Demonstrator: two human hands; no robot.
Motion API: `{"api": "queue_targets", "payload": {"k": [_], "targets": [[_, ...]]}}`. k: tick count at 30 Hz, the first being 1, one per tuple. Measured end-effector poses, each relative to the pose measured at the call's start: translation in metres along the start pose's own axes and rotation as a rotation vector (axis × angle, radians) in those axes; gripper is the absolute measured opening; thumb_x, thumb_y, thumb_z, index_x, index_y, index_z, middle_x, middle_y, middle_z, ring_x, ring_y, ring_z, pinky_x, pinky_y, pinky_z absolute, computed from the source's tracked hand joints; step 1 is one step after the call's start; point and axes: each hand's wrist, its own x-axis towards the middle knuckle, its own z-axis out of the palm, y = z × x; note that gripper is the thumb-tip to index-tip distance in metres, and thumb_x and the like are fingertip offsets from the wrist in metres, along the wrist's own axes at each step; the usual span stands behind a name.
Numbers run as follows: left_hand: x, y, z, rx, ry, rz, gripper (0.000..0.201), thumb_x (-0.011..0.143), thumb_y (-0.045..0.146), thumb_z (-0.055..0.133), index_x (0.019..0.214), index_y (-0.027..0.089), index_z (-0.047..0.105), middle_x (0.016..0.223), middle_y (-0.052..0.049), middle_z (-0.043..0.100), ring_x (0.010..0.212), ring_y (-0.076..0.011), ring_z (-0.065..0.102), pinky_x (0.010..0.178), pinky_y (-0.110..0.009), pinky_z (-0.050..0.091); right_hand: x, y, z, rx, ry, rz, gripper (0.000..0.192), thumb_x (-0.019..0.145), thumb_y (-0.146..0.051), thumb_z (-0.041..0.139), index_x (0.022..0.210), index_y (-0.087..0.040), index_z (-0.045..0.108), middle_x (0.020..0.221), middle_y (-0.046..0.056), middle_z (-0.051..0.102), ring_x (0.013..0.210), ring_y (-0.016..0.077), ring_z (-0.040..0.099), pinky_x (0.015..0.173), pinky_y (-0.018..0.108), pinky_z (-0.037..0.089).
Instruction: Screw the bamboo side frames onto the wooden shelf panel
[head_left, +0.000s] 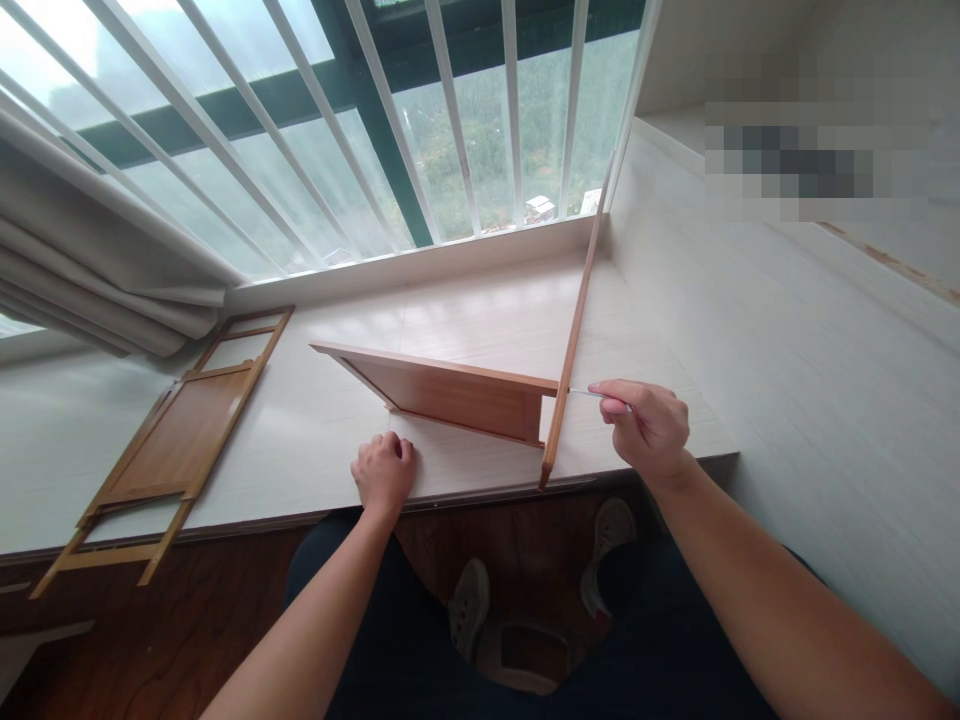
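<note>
Head view: the right hand (649, 425) pinches a thin silvery metal tool (589, 392), probably a hex key or slim screwdriver, though it is too fine to tell. Its tip meets the long upright brown wooden side rail (571, 335) where the tilted brown wooden shelf panel (450, 395) butts into it, near the front edge of the pale white-grained ledge (480, 320). The left hand (384, 472) sits fisted on the ledge just before the panel, holding nothing. By my reading, the joint is being fastened; the next move calls for steady turning with the rail kept square. A second flat brown wooden frame (169, 450) lies over the ledge's front left edge.
</note>
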Motion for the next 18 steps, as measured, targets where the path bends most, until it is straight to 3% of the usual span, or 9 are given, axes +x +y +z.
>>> {"api": "queue_targets", "payload": {"k": [7, 18], "targets": [[0.0, 0.0, 0.0, 0.004, -0.005, -0.002, 0.026, 0.099, 0.036, 0.04, 0.085, 0.024, 0.058, 0.101, -0.01, 0.067, 0.101, -0.0309, 0.056, 0.077, -0.041, 0.036, 0.001, -0.008, 0.0, 0.025, 0.016, 0.049, 0.015, 0.098, -0.028, 0.062, 0.097, -0.022, 0.075, 0.064, -0.001, 0.069, 0.05, 0.0124, 0.062, 0.051, 0.024, 0.049], [0.001, -0.001, 0.003, 0.009, 0.001, -0.003, 0.028, 0.099, 0.037, 0.039, 0.085, 0.024, 0.059, 0.1, -0.01, 0.067, 0.101, -0.0308, 0.056, 0.077, -0.042, 0.037, 0.003, -0.026, 0.006, 0.026, 0.077, 0.259, 0.023, 0.098, -0.027, 0.06, 0.081, -0.022, 0.074, 0.054, -0.003, 0.058, 0.046, 0.0117, 0.052, 0.048, 0.027, 0.043]]}}
